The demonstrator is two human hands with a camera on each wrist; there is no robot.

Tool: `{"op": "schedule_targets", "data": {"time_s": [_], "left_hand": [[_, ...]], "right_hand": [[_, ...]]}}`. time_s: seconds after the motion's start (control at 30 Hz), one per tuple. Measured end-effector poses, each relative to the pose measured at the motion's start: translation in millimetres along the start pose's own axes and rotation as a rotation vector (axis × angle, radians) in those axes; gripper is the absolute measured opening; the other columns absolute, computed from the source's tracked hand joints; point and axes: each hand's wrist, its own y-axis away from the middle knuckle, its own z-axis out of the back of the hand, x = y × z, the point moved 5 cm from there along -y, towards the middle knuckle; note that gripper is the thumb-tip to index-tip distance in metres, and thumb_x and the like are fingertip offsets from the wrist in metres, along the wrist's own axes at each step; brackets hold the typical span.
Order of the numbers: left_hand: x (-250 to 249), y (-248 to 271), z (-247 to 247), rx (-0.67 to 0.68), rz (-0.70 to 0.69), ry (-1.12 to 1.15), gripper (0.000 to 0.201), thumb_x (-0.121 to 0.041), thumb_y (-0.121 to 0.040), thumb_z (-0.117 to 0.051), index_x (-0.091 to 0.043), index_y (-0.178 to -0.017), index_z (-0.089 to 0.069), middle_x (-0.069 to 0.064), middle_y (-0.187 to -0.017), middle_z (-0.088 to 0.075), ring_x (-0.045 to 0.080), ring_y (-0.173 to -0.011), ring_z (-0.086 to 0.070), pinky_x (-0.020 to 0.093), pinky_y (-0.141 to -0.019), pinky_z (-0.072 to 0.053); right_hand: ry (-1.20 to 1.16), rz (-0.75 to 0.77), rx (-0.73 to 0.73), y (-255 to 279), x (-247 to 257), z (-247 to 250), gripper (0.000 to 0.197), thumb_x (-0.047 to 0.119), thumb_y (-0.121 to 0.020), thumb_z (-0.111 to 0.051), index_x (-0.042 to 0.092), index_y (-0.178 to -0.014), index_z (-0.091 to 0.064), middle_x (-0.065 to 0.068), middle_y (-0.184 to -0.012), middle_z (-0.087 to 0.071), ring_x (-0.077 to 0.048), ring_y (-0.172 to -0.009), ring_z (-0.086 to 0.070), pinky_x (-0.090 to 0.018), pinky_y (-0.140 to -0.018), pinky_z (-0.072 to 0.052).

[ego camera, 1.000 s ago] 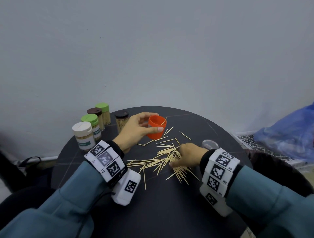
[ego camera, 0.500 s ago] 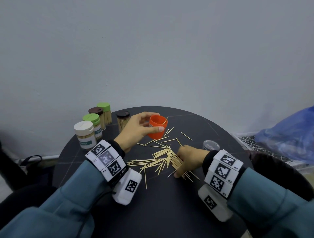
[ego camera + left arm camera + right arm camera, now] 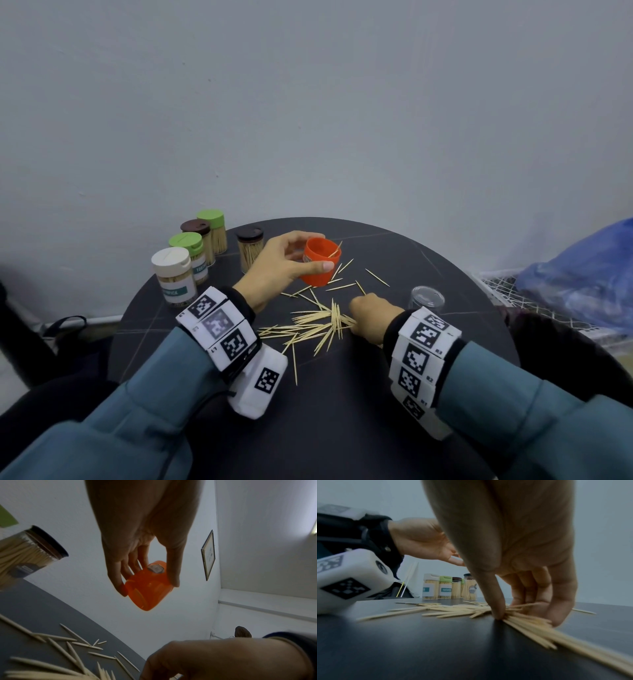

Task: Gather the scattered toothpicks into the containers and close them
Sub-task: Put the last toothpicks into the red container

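Right hand (image 3: 371,317) had raked the thin wooden toothpicks (image 3: 322,327) on the round black table (image 3: 342,411) tighter, fingers pinching a bunch, left hand (image 3: 281,263) gripping the open orange plastic container (image 3: 320,262), so loading looked close.

The right hand (image 3: 371,317) has slid a little to the right and bunched more toothpicks (image 3: 322,325) together under its fingers.

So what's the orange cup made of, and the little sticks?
The orange cup looks like thin, glossy plastic: light glows through its wall. The sticks look like pale, matte wood or bamboo, thin with pointed ends; which one can't be told.
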Motion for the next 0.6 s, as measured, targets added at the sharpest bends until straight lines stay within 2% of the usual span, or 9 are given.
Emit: {"op": "schedule_targets", "data": {"time_s": [0.2,0.37,0.53,0.6], "left_hand": [[1,0,1,-0.012,0.014,-0.003,0.051,-0.016,-0.07,-0.079,-0.02,-0.118,-0.06,0.003,-0.117,-0.065,0.017,-0.112,-0.06,0.037,-0.099,-0.048],[1,0,1,-0.005,0.012,-0.019,0.049,-0.016,-0.072,-0.078,-0.023,-0.116,-0.059,0.0,-0.118,-0.064,0.015,-0.112,-0.059,0.038,-0.1,-0.047],[-1,2,0,0.005,-0.002,-0.01,0.059,-0.03,-0.06,-0.079,-0.023,-0.115,-0.06,0.001,-0.118,-0.064,0.016,-0.113,-0.059,0.04,-0.101,-0.047],[0,2,1,0.005,-0.002,-0.02,0.058,-0.028,-0.062,-0.079,-0.023,-0.116,-0.06,0.001,-0.118,-0.064,0.015,-0.113,-0.059,0.038,-0.101,-0.047]], "right_hand": [[0.148,0.002,0.071,-1,14,-2,0.039,0.004,-0.095,-0.043,-0.004,-0.133,-0.042,-0.019,-0.139,-0.041,-0.035,-0.129,-0.041,-0.039,-0.105,-0.035],[0.212,0.012,0.046,2,17,-3,0.04,0.005,-0.096,-0.043,-0.002,-0.135,-0.04,-0.017,-0.14,-0.04,-0.032,-0.13,-0.04,-0.037,-0.106,-0.033],[0.083,0.027,0.063,1,10,0,0.039,0.003,-0.096,-0.04,-0.002,-0.134,-0.041,-0.018,-0.139,-0.04,-0.031,-0.128,-0.042,-0.035,-0.102,-0.037],[-0.038,0.009,0.073,2,2,6,0.036,0.002,-0.097,-0.035,-0.003,-0.132,-0.042,-0.018,-0.137,-0.044,-0.029,-0.122,-0.047,-0.033,-0.1,-0.037]]}}
